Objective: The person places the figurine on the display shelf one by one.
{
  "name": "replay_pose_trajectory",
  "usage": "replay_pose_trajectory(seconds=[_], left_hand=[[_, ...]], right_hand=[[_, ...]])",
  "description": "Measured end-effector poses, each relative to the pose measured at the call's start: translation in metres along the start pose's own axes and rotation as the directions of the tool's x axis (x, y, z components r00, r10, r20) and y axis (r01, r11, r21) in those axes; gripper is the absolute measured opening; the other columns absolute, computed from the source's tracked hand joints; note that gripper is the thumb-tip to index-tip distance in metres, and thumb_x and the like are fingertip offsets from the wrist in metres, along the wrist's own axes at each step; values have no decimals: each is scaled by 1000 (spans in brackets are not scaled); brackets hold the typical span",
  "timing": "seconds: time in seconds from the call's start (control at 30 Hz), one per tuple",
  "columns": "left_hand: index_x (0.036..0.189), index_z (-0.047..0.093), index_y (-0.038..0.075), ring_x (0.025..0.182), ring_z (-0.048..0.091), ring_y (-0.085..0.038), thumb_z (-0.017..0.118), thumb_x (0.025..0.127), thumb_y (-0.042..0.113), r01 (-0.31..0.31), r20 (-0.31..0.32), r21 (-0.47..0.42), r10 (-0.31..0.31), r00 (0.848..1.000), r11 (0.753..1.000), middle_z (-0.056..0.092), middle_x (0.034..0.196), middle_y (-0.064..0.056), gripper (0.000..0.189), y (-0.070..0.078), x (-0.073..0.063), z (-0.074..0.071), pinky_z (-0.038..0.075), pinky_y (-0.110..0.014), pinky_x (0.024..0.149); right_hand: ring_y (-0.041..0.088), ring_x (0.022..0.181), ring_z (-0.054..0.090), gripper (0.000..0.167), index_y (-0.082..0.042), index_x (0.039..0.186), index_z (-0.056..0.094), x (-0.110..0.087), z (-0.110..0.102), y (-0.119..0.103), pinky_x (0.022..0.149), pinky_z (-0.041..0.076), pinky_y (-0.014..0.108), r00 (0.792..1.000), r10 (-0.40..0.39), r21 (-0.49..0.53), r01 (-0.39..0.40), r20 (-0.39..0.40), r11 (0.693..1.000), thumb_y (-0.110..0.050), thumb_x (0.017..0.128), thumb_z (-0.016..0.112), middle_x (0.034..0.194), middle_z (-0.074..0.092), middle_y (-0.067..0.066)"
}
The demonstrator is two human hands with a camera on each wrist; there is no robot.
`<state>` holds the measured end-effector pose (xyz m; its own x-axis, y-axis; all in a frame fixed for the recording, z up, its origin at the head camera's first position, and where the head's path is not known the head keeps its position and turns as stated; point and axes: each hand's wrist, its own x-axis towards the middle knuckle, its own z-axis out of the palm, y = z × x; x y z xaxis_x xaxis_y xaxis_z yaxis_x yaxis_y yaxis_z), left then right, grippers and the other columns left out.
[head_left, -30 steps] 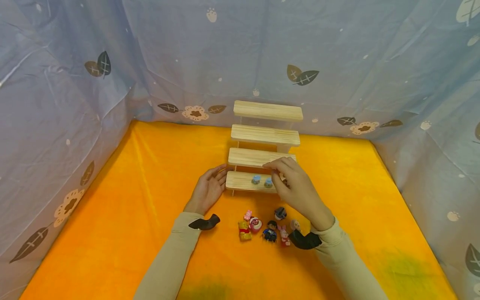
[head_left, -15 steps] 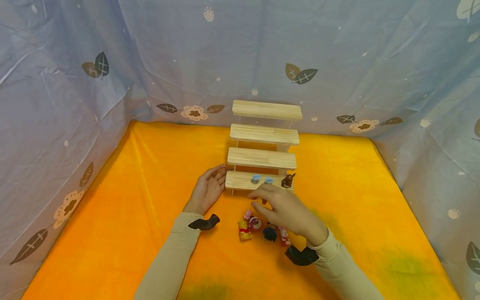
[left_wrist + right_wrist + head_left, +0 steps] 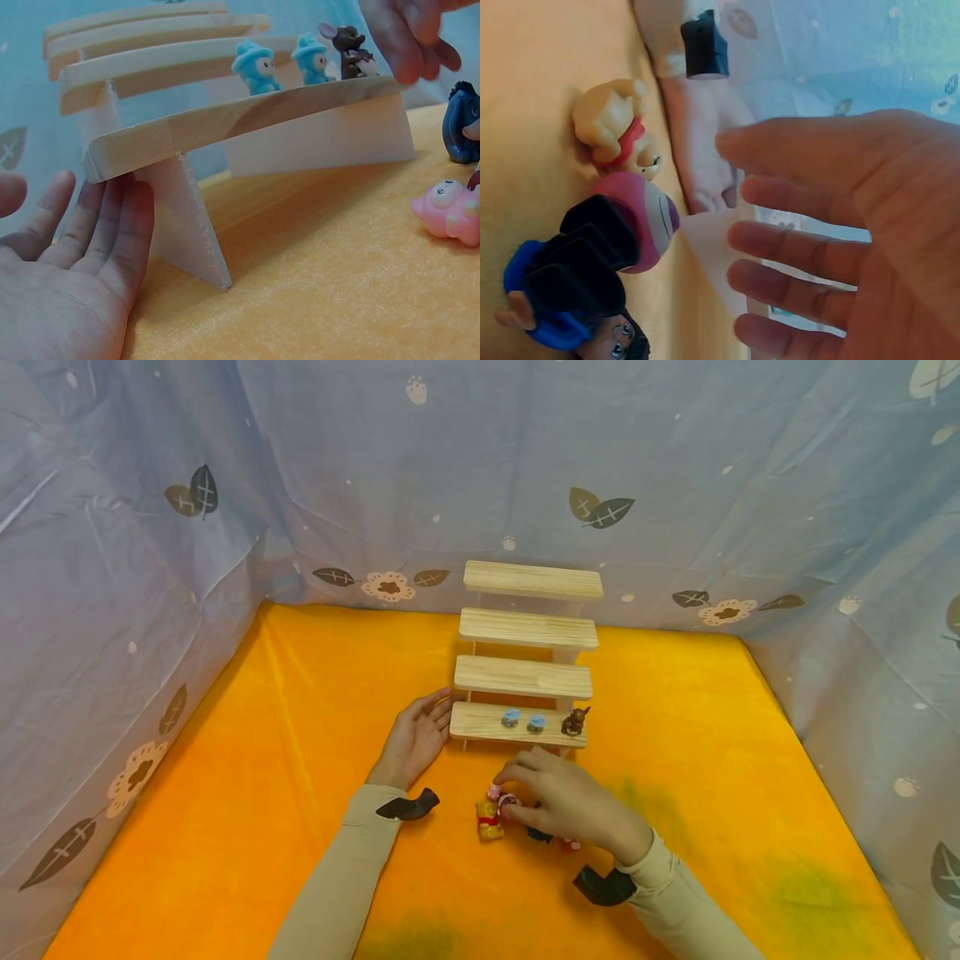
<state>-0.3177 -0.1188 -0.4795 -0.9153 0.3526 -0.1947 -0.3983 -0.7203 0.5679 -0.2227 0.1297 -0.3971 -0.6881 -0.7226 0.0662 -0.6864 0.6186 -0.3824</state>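
Note:
My left hand [image 3: 411, 737] lies palm up at the left end of a four-tier wooden stand. Its straight fingers [image 3: 131, 225] touch the underside of the lowest shelf [image 3: 135, 146]. On that shelf stand two light blue hatted figurines [image 3: 256, 69] and a brown big-eared figurine [image 3: 575, 721]. My right hand [image 3: 570, 797] hovers over the toys in front of the stand, fingers loosely spread with nothing between them. Nearest its fingertips are a small pink figurine [image 3: 450, 210] and a magenta bear figurine [image 3: 634, 214]. A yellow bear in a red shirt [image 3: 489, 822] lies left of them.
Under my right hand are a toy figure in black and blue [image 3: 592, 255] and a dark blue donkey figurine [image 3: 459, 124]. The three upper shelves [image 3: 528, 629] rise behind. Patterned cloth walls [image 3: 360, 468] surround the orange cloth [image 3: 315, 693].
My right hand has left the right end of the lowest shelf, uncovering the brown figurine, and moved down and left over the loose toys. My left hand has stayed in place.

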Motion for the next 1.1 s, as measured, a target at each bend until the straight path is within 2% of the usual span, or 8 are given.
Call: replay_pose_trajectory(seconds=[0.13, 0.37, 0.7, 0.93, 1.03, 1.1], left_hand=[[143, 40, 7, 151, 30, -27, 36, 111, 24, -2, -6, -6, 2, 1000, 1000, 41, 149, -11, 37, -1, 0, 0, 25, -37, 124], [143, 40, 8, 149, 31, -26, 35, 111, 25, 4, 5, 3, -4, 1000, 1000, 41, 150, -10, 36, 0, -1, -1, 37, -32, 113], [143, 41, 8, 145, 36, -24, 36, 111, 26, 1, -2, 9, -1, 1000, 1000, 44, 148, -9, 37, 0, -1, -1, 45, -28, 106], [145, 39, 7, 140, 42, -22, 36, 111, 24, -1, -6, -8, 1, 1000, 1000, 49, 141, -8, 38, 0, 0, -1, 47, -28, 105], [145, 39, 6, 139, 43, -22, 36, 111, 24, -1, -6, -7, 1, 1000, 1000, 49, 141, -8, 38, 0, 0, -1, 47, -28, 104], [142, 41, 7, 138, 43, -22, 36, 111, 25, -1, -5, 0, 1, 1000, 1000, 48, 142, -8, 36, 0, -1, 0, 47, -28, 103]], right_hand=[[12, 101, 60, 31, -15, 122, 69, -2, 4, 1, 84, 55, 30, 999, 8, 22, -9, 37, 1000, -32, 97, 70, 120, 63, 0], [10, 92, 57, 34, -13, 122, 69, -7, 10, 3, 78, 52, 24, 998, 12, 21, -13, 61, 1000, -31, 94, 74, 117, 63, 0], [8, 98, 58, 41, -16, 126, 67, -10, 12, 5, 85, 54, 28, 993, 44, 3, -45, 110, 999, -34, 90, 77, 119, 63, -1], [11, 92, 59, 28, -17, 123, 68, -6, 14, 7, 80, 52, 27, 994, 60, 88, -68, 92, 994, -34, 101, 63, 116, 64, -2], [11, 95, 61, 27, -18, 124, 68, -3, 15, 6, 82, 54, 30, 996, 54, 75, -60, 75, 995, -32, 104, 58, 118, 64, -1], [12, 96, 62, 26, -17, 124, 68, 0, 16, 6, 83, 55, 32, 998, 40, 32, -42, 53, 999, -29, 104, 58, 118, 64, 0]])
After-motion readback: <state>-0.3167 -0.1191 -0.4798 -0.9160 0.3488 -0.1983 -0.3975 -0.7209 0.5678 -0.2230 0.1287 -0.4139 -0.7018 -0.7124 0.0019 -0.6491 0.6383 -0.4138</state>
